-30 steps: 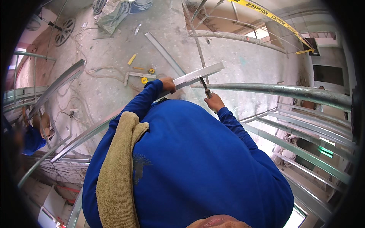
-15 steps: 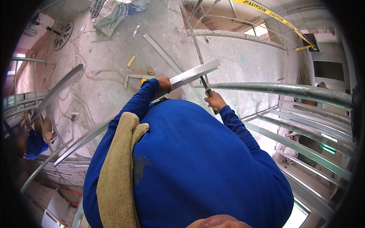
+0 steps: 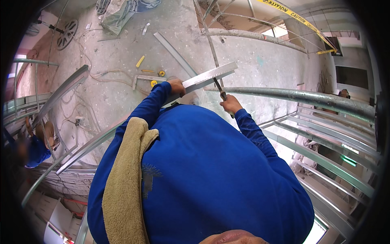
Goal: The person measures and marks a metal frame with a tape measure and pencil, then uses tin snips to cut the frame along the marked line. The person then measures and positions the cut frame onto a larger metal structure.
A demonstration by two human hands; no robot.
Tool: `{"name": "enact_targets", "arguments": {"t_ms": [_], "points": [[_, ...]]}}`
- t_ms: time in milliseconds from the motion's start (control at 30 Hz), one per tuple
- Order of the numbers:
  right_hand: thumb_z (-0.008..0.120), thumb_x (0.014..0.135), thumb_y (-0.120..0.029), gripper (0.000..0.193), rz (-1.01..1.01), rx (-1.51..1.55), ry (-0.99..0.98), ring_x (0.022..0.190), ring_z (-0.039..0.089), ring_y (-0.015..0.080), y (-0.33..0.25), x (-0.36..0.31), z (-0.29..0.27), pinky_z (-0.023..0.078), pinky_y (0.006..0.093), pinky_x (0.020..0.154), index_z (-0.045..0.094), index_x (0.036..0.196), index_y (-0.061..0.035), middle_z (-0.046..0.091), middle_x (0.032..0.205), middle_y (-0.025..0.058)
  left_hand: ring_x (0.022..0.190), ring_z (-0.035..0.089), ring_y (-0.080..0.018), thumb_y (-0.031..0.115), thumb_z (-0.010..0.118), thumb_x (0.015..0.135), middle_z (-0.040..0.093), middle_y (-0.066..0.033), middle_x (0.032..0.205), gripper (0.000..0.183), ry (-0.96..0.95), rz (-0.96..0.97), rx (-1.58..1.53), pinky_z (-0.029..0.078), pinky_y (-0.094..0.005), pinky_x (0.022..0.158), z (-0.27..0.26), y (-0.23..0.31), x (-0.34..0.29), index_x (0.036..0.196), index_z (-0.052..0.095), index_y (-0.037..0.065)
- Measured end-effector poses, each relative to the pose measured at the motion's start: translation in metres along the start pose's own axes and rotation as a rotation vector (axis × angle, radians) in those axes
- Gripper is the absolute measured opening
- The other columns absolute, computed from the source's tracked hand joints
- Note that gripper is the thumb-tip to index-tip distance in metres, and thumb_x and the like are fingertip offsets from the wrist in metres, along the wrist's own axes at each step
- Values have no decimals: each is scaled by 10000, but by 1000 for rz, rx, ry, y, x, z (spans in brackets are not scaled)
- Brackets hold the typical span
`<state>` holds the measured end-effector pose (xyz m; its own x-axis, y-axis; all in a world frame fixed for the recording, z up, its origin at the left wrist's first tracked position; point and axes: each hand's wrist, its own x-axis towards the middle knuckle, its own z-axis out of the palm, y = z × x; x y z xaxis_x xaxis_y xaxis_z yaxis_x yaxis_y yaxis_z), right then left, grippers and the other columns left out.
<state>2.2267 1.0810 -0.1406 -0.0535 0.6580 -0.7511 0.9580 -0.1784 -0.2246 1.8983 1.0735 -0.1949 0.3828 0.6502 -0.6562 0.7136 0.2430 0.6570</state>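
Observation:
A long galvanized metal channel (image 3: 211, 77) runs slantwise in front of my body, from the lower left to its end near the middle. My left hand (image 3: 176, 88) is closed around it, the arm lying along its length. My right hand (image 3: 231, 104) is closed on a dark, long-handled tool that looks like tin snips (image 3: 219, 88). The tool's dark tip meets the channel's lower edge near that end. Whether its jaws are apart is too small to tell.
On the floor beyond my left hand lie a metal square (image 3: 146, 77), a yellow tape measure (image 3: 153, 83), a yellow-handled tool (image 3: 140, 61) and another channel (image 3: 174, 53). A thick pipe (image 3: 292, 95) and metal rails (image 3: 321, 158) stand right. A person (image 3: 38, 148) crouches far left.
My right hand and the snips have shifted slightly right, along with the channel's end. My left hand keeps its hold on the channel.

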Motion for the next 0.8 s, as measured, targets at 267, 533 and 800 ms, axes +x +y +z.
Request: {"name": "enact_targets", "arguments": {"t_ms": [267, 533, 800], "points": [[600, 820, -252, 411, 58, -27, 39, 1097, 611, 414, 3, 0, 8, 489, 447, 937, 630, 1087, 60, 639, 1125, 294, 719, 678, -321, 165, 668, 623, 692, -191, 778, 218, 124, 185, -61, 521, -399, 669, 27, -46, 46, 776, 690, 12], [590, 879, -288, 398, 62, 62, 70, 999, 628, 453, 26, -5, 33, 502, 475, 889, 591, 1110, 36, 652, 1078, 277, 788, 688, -337, 216, 717, 595, 700, -203, 838, 295, 69, 143, -1, 541, -379, 711, 47, -37, 48, 841, 741, 56], [723, 832, -209, 446, 49, 259, -40, 672, 651, 231, 35, -21, 1, 540, 350, 596, 554, 1155, 49, 643, 874, 160, 787, 683, -313, 249, 747, 566, 700, -223, 855, 455, -10, 4, -164, 527, -378, 716, 33, -4, 13, 929, 710, -22]]}}
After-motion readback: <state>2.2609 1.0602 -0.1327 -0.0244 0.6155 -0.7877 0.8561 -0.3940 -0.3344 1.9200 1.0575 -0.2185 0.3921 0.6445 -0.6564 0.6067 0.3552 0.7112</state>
